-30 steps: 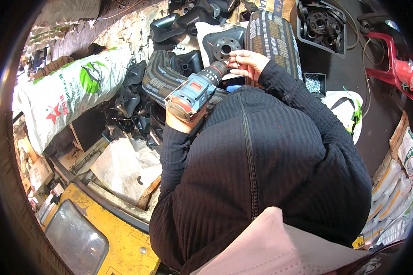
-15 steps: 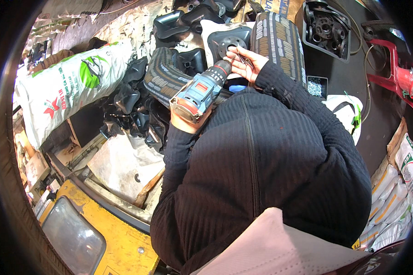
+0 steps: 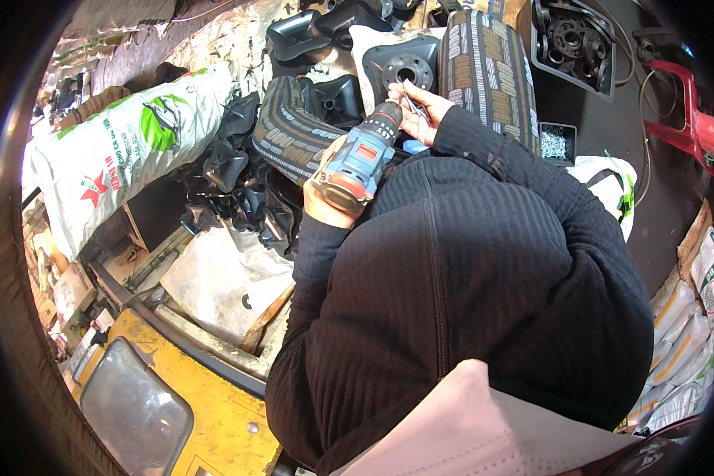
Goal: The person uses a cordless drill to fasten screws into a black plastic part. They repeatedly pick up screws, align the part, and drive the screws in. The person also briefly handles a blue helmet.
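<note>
My left hand (image 3: 327, 208) is wrapped round a blue and grey cordless drill (image 3: 358, 163) with red accents, its chuck tilted up and away from me. At the chuck's tip, my right hand (image 3: 422, 117) has its fingers closed on a small slender dark metal piece, too small to name. Just beyond my fingers lies a black part with a round, holed hub (image 3: 411, 70), on a white sheet between my patterned trouser legs (image 3: 484, 75). Something blue (image 3: 414, 147) shows below my right hand, mostly hidden by my body.
Black moulded parts (image 3: 250, 194) are heaped at the left, beside a white printed sack (image 3: 127, 151). On the right stand a bin of black round parts (image 3: 573, 44), a small tray of screws (image 3: 557, 143) and a red plastic stool (image 3: 694, 127). A yellow machine (image 3: 214, 412) is near left.
The drill and my left hand have shifted slightly right. My right fingers have closed in around the chuck's tip. The whole view has turned a little.
</note>
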Available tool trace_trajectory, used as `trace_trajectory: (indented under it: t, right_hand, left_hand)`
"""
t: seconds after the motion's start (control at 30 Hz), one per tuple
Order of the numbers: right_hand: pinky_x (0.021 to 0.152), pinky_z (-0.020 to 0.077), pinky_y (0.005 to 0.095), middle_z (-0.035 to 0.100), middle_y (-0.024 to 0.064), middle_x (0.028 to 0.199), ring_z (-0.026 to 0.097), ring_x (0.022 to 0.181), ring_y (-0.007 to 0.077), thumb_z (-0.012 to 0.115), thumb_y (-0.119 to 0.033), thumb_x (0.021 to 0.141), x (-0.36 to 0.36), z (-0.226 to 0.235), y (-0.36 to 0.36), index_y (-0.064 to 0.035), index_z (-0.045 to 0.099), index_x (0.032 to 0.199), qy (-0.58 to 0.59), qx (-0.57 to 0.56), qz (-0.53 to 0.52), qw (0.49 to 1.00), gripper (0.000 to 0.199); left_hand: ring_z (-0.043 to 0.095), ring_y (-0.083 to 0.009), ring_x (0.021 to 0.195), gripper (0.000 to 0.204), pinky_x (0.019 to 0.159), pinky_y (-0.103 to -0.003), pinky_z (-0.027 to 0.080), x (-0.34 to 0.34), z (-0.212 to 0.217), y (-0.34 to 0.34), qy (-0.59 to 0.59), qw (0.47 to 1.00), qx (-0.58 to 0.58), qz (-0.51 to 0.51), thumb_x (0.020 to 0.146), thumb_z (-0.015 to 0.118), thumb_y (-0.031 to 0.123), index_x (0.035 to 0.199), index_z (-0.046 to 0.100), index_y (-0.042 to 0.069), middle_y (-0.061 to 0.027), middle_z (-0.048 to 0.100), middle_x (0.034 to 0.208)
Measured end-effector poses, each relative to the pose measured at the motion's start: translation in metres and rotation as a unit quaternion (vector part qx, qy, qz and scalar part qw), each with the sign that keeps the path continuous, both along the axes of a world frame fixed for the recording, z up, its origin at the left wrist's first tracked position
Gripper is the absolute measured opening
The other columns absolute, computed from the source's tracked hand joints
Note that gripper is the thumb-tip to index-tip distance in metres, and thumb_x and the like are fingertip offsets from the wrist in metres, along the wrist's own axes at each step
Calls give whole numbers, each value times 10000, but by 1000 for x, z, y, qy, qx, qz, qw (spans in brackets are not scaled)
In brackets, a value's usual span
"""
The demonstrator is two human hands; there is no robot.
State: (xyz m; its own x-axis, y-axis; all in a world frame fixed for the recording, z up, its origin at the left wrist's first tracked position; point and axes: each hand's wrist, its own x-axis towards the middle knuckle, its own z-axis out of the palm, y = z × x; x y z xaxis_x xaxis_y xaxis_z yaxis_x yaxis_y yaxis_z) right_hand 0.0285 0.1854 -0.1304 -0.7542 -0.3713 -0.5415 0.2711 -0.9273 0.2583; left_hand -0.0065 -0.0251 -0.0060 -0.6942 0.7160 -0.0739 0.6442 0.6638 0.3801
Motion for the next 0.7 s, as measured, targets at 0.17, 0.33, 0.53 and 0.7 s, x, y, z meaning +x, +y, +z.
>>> trace_trajectory:
  t: [0.17,0.33,0.53,0.7]
  right_hand:
    - [718,554,332,667,73,865,653,756,162,524,-212,915,1,-3,-5,-18,598,1047,-48,-4,10,999,245]
    - [739,551,346,645,98,890,640,775,187,517,-183,914,2,-15,-7,17,584,1018,-46,16,25,998,235]
    - [716,561,328,643,89,860,640,731,179,469,-182,936,-2,-50,-20,27,569,1072,-75,24,84,993,269]
    - [773,555,311,635,133,967,644,836,199,456,-162,939,3,-72,-26,44,543,1107,-83,24,80,993,279]
  left_hand:
    - [614,-290,931,515,813,-376,485,5,-7,-1,-31,999,-21,26,689,722,331,1090,562,51,-135,636,970]
    - [614,-295,937,550,817,-377,485,7,-2,1,-68,995,-44,67,680,730,350,1099,553,39,-146,634,975]
    - [615,-300,945,593,822,-378,486,5,-1,4,-116,980,-92,130,670,739,372,1109,543,25,-159,632,981]
    - [649,-303,864,616,767,-360,515,-2,-14,15,-143,979,-79,119,589,790,301,1086,563,16,-182,649,930]
